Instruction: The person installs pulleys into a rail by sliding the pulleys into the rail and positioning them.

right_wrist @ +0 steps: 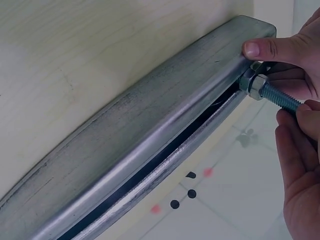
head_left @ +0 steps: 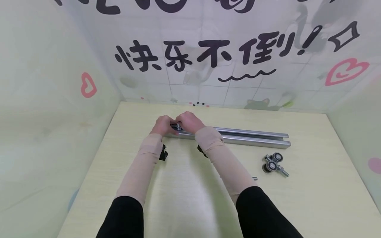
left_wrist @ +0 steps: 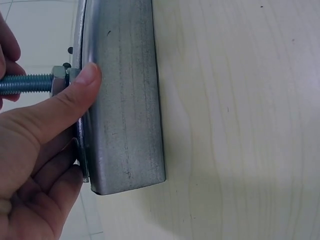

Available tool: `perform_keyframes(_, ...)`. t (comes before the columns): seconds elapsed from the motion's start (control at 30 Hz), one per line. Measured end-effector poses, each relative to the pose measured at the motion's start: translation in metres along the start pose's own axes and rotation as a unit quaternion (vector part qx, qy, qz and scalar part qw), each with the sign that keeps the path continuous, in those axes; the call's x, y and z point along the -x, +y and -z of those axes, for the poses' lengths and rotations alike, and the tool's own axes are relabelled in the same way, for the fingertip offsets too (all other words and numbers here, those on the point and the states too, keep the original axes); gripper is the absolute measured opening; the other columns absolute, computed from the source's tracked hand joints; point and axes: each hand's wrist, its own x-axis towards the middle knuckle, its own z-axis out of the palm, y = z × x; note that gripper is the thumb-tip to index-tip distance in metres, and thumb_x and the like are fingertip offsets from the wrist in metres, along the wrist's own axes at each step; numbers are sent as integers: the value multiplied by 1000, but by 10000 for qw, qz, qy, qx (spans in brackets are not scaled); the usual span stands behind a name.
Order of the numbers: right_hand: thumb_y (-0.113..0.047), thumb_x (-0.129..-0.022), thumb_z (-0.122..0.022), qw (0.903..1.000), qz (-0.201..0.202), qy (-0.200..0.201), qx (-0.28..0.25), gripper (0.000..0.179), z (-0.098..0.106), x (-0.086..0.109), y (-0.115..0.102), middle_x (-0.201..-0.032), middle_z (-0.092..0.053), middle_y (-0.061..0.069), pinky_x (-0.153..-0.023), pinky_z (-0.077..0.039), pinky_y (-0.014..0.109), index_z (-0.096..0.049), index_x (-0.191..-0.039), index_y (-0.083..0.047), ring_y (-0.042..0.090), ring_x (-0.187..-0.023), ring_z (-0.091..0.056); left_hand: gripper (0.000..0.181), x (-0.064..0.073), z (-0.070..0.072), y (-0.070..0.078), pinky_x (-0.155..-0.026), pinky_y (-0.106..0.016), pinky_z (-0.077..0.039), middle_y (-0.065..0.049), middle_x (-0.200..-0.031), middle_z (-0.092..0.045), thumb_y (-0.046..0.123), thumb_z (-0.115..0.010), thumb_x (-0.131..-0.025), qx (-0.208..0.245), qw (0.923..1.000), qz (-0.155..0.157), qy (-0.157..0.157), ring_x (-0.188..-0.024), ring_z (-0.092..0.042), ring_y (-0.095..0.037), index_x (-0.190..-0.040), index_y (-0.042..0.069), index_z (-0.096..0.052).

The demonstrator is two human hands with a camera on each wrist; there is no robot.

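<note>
Gripping metal rail [head_left: 253,140] near its L end, L hand [head_left: 163,125] is pressing thumb on side wall, fingers curling round slot side (partly hidden), prob. for steadying. R hand [right_wrist: 305,162] is pinching threaded bolt [right_wrist: 280,96] by shank, narrow grip, likely to control its angle. Nut [right_wrist: 257,86] is sitting at slot mouth. Rail is lying on table [head_left: 184,205], slot facing up, prob. for access. Loose rollers [head_left: 271,166] are resting near rail's R end.

A threaded bolt [right_wrist: 279,95] protrudes from a slotted rail [right_wrist: 132,117].
</note>
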Motion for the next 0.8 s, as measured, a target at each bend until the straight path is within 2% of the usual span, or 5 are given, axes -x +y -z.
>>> perform_keyframes(0.3,7,-82,-53,9999,-56,-31,99,25,3,3,3,-88,-70,4,-72,-50,23,-72,-91,-6,14,-77,-62,44,-2,-1,0,-89,-37,-46,-13,-102,-67,13,-82,-63,-28,10000,32,-58,-98,-60,-26,-103,1,-68)
perform_keyframes(0.5,7,-83,-52,9999,-105,-25,119,25,5,8,8,-88,-70,5,-72,-50,24,-72,-93,-5,15,-77,-63,47,-2,-1,2,-88,-37,-46,-12,-106,-66,13,-82,-63,70,9998,178,-88,-100,-59,-26,-107,3,-66)
perform_keyframes(0.8,4,-85,-52,9994,-225,-164,189,24,9,15,13,-93,-69,4,-77,-50,26,-71,-95,-7,16,-83,-63,53,-1,0,5,-96,-38,-41,-13,-111,-63,11,-82,-62,128,9996,238,-101,-108,-54,-28,-111,2,-64)
